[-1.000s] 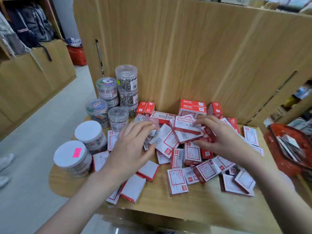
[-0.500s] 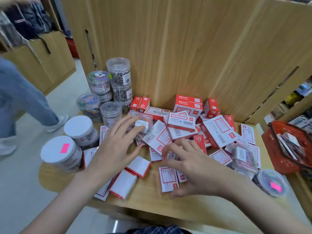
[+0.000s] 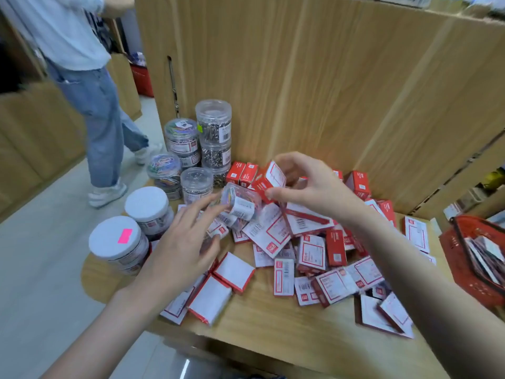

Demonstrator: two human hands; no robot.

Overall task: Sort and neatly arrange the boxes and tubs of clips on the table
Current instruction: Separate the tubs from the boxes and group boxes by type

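Right hand [image 3: 314,187] pinches a small red box [image 3: 269,180] above the heap; left hand [image 3: 185,242], fingers spread, touches a clear tub of coloured clips [image 3: 240,202] lying tilted beside it.

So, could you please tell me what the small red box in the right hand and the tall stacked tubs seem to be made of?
Small red box: apparently thin printed card, with creased edges and a matt face.
Tall stacked tubs: apparently clear glossy plastic, since the metal clips show through.
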